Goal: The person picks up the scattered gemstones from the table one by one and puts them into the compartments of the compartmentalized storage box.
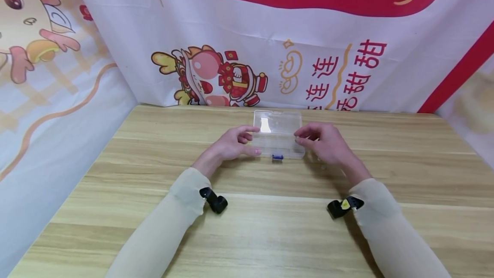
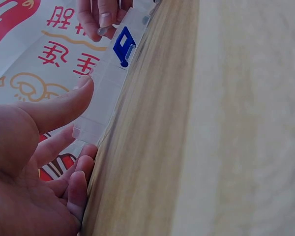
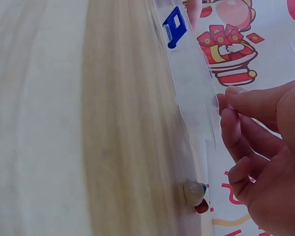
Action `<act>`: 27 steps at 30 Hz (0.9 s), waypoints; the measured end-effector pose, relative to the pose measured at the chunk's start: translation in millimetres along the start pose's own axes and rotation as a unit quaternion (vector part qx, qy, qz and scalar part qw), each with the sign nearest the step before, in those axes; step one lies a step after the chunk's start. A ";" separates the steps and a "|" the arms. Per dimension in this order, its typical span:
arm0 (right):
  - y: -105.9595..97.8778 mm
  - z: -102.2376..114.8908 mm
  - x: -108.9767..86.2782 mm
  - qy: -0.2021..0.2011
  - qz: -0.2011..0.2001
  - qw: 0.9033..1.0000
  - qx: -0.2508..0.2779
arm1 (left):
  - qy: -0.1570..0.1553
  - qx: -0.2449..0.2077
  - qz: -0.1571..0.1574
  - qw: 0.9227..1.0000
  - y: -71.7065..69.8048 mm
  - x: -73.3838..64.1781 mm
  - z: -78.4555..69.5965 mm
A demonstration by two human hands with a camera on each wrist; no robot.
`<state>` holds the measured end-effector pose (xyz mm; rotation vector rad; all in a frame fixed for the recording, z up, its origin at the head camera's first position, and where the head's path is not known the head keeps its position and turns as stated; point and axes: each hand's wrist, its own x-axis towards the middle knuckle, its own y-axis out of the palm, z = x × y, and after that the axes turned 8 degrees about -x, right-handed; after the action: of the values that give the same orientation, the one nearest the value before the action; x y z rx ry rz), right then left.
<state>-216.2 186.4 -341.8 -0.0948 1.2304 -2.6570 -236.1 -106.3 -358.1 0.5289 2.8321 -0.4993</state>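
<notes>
A clear plastic box [image 1: 278, 142] with a blue latch [image 1: 277, 157] lies on the wooden table, its lid [image 1: 283, 122] tipped back. At the box's left end is my left hand [image 1: 234, 143], thumb near the front corner and index finger toward the lid, both extended. The other fingers are loosely bent. My right hand [image 1: 323, 140] is at the right end, pinching a small greyish marble [image 2: 103, 31] between thumb and index finger. Beside the box, below that hand, lie a beige marble [image 3: 193, 192] and a dark red one [image 3: 202, 206].
The wooden table [image 1: 266, 235] stretches between my forearms. Behind it hangs a white printed cloth [image 1: 247, 25] with red lettering and cartoon figures; a similar cloth [image 1: 58, 110] covers the left side. Small black cameras [image 1: 218, 203] are strapped at both cuffs.
</notes>
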 end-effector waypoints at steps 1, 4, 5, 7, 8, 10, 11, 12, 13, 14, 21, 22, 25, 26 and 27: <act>0.5 -0.1 0.2 -0.001 0.000 1.000 0.001 | -0.001 0.000 0.000 1.000 0.0 0.3 0.2; 2.0 -0.5 0.7 -0.001 -0.001 1.000 0.007 | -0.001 0.001 0.000 1.000 0.1 0.8 0.3; 2.4 -0.6 0.7 -0.001 -0.001 1.000 0.009 | 0.000 0.002 0.000 1.000 0.0 0.9 0.4; 3.3 -1.1 1.5 -0.002 -0.003 1.000 0.010 | 0.002 0.002 0.000 1.000 0.0 0.6 0.2; 3.9 -1.1 1.8 -0.002 -0.004 1.000 0.010 | 0.002 0.001 0.000 1.000 0.0 0.4 0.0; 4.8 -1.1 2.8 -0.003 -0.006 1.000 0.008 | 0.002 0.002 0.001 1.000 -0.3 0.0 -0.1; 5.4 -1.0 3.3 -0.003 -0.006 1.000 0.005 | 0.002 0.003 0.001 1.000 -0.3 -0.1 -0.2; 5.9 -0.9 3.9 -0.003 -0.005 1.000 0.004 | 0.002 0.002 0.001 1.000 -0.3 -0.3 -0.3; 6.4 -0.5 4.2 -0.002 -0.005 1.000 0.003 | 0.001 0.003 0.001 1.000 -0.3 -0.2 -0.4; 6.8 -0.2 4.5 0.000 -0.004 1.000 0.003 | 0.001 0.003 0.002 1.000 -0.3 -0.3 -0.6; 7.4 1.9 4.0 0.008 0.004 1.000 -0.001 | 0.000 0.002 0.001 1.000 1.0 -0.1 -1.5; 7.4 2.0 4.1 0.007 0.004 1.000 -0.002 | 0.000 0.002 0.001 1.000 1.1 -0.1 -1.6; 8.3 2.3 4.7 0.006 0.007 1.000 -0.002 | 0.001 0.002 -0.001 1.000 1.2 -0.1 -1.1; 8.6 2.3 5.0 0.007 0.007 1.000 -0.001 | 0.001 0.001 -0.002 1.000 1.2 -0.1 -0.9; 8.8 2.4 5.0 0.008 0.008 1.000 0.000 | 0.001 0.000 -0.002 1.000 1.3 -0.1 -0.8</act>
<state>-219.3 178.0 -347.1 -0.0638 1.2313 -2.6481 -235.7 -104.9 -357.8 0.5228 2.8360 -0.4987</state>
